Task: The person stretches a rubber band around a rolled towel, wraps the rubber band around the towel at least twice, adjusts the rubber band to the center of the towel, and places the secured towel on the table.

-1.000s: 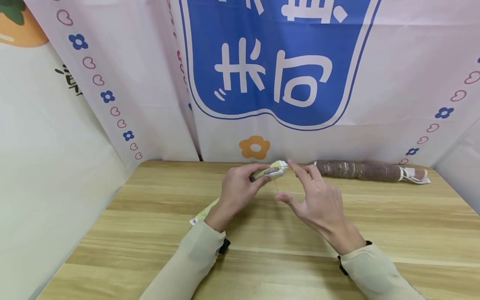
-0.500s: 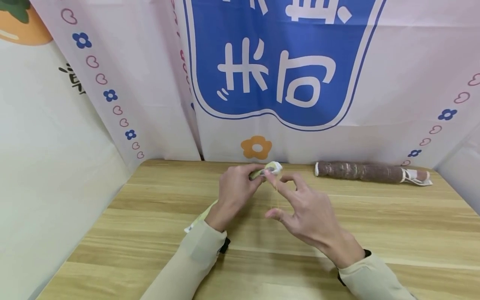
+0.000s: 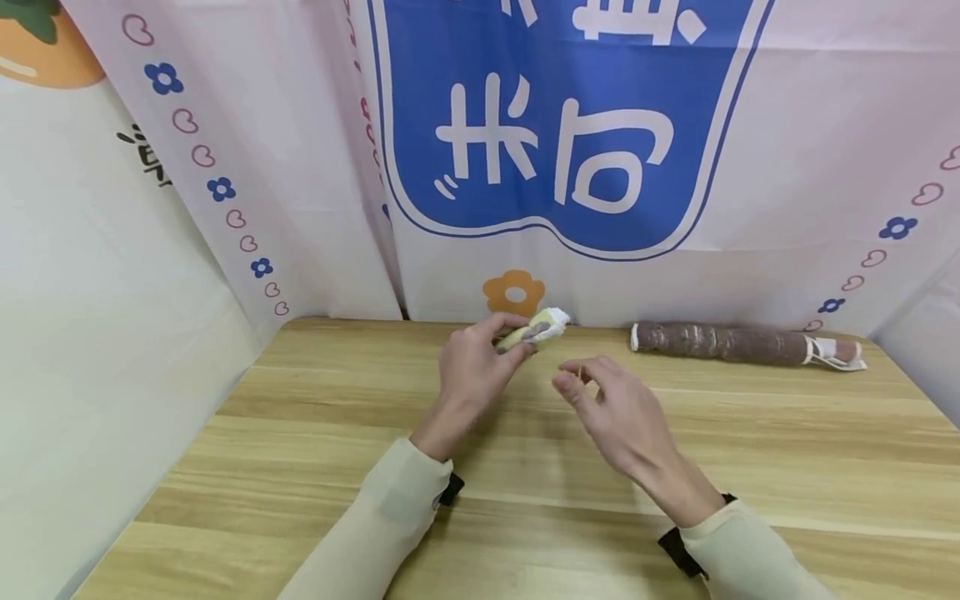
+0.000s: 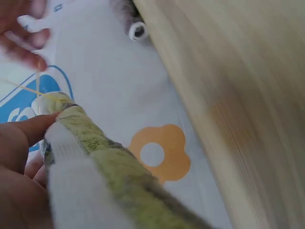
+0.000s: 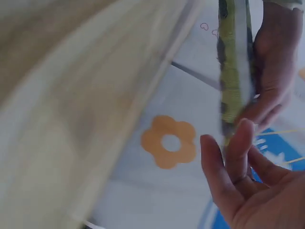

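A slim rolled-up cloth [image 3: 551, 323], yellow-green with grey patches and a white edge, is gripped by my left hand [image 3: 476, 362] above the table's back part. In the left wrist view its long body slants down toward the lower right, the thumb lying across it. A thin yellow rubber band [image 4: 21, 87] runs off the roll's far end. My right hand [image 3: 626, 421], just right of the roll and apart from it, has its thumb and fingers curled around part of a thin yellow strand. Exactly how the band loops over these fingers is too small to tell.
A brown roll [image 3: 720, 342] with white ends and ties lies along the table's back right edge. Behind the wooden table [image 3: 300, 467] hangs a white printed cloth [image 3: 787, 167] with a blue panel and an orange flower.
The right hand's fingers reached the roll's end half a second ago; they have since drawn back rightward and curled in. The roll's white end has tipped slightly upward in the left hand.
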Action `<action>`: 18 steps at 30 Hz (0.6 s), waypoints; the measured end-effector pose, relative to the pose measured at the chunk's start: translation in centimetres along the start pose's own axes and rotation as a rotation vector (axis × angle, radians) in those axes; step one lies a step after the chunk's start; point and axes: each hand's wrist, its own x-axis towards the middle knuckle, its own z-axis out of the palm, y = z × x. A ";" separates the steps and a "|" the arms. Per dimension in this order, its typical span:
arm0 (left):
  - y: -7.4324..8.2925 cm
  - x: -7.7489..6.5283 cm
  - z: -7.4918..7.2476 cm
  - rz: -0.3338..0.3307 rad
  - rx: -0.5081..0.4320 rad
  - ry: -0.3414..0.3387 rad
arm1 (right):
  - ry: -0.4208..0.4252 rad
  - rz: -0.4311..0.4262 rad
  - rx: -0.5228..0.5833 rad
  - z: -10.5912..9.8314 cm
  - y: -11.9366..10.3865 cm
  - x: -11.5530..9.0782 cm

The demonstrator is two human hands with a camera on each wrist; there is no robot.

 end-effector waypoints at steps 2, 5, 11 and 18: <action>0.3 0.1 -0.1 -0.010 -0.085 -0.003 | -0.020 0.076 0.131 -0.1 0.5 0.3; 0.5 0.0 -0.1 -0.024 -0.221 -0.014 | -0.039 0.170 0.309 -0.1 1.1 0.6; 0.5 0.0 0.1 -0.050 -0.398 -0.041 | -0.055 0.240 0.493 -0.3 1.6 1.1; 0.4 0.2 0.0 -0.032 -0.531 -0.085 | -0.041 0.266 0.523 -0.5 1.9 1.4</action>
